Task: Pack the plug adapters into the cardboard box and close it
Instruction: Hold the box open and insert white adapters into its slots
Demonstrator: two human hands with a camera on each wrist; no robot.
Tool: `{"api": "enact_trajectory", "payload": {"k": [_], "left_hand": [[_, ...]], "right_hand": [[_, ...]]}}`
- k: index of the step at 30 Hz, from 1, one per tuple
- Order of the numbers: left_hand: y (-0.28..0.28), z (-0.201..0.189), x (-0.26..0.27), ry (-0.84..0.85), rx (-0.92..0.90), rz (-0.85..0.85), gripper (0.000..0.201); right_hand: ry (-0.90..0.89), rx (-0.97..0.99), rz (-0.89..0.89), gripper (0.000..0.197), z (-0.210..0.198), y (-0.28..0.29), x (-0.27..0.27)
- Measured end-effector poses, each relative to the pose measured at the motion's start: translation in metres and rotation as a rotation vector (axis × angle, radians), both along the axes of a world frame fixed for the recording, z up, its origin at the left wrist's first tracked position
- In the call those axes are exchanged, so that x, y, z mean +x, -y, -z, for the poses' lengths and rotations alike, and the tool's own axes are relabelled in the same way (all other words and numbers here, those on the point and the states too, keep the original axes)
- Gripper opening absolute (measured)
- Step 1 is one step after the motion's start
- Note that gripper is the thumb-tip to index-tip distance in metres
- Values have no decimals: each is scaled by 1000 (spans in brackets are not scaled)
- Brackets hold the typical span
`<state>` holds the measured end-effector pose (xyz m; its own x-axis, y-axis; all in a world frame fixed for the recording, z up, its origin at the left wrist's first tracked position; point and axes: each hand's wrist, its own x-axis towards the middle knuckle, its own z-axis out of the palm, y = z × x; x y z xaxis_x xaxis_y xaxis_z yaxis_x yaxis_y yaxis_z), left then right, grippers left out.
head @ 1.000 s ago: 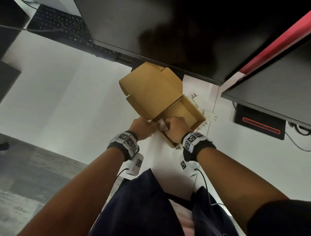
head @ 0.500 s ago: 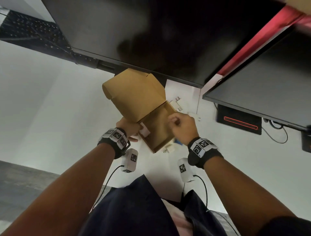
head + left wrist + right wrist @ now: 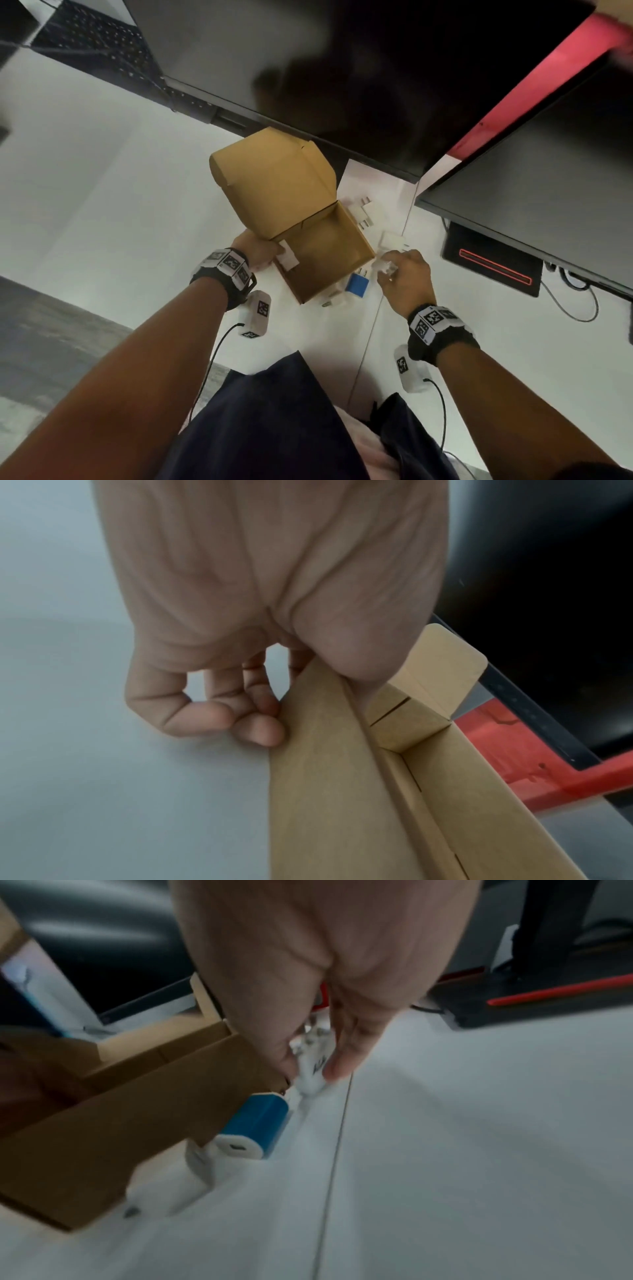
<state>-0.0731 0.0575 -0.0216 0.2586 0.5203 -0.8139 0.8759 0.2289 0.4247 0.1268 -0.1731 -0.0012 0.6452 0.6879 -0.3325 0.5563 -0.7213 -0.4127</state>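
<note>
White desk (image 3: pixel 102 212) | cardboard box (image 3: pixel 322 250) brown, lid open | right hand (image 3: pixel 404 281) pinches white adapter (image 3: pixel 385 267)

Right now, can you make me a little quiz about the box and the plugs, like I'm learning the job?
1. True or false: the lid of the cardboard box is shut.
2. What colour is the plug lying by the box's near corner: A red, B blue, C green?
3. Fill in: the right hand pinches a ____ plug, while the left hand grips the box wall.

Key: 1 false, the lid stands open. 2 B. 3 white.
</note>
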Motion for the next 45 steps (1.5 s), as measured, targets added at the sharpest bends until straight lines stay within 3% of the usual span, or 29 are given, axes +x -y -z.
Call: {"api": "enact_trajectory", "payload": {"k": [3,6,11,16,19,22,26,32,36,39,42,45], "left_hand": [[0,-1,2,3,-16,32,19],[0,0,2,22,-43,6,23],[-1,0,0,49,-85,-88,17],[-3,-4,-2,64,-118,-76,13],[-6,-5,-4,65,-172,-58,12],[-7,-2,-4,81,-185,-47,14],[-6,1,-7,87,-146,-107,6],[-2,4,7,33,0,-64,42],[-3,10,6,-1,62,-63,37],[-2,10,5,-3,84,-80,34],[1,7,5,-5,107,-67,36],[3,6,4,25,100,-134,44]], "right_hand": [[40,237,99,32,-10,-3,2],[49,363,-4,29,-22,-18,-5],[8,251,-263,27,-27,-57,-33],[-15,54,-358,35,-16,-86,-59],[-30,-18,-327,31,-6,-98,-69],[-89,-5,-273,15,5,-103,-78],[-198,36,-272,37,6,-106,-82],[-213,-16,-401,41,-1,-100,-69],[-189,249,-279,19,-21,-94,-46],[-20,350,-137,11,-30,-95,-12],[102,110,-52,24,-22,-98,26],[93,-220,-216,61,-14,-101,48]]}}
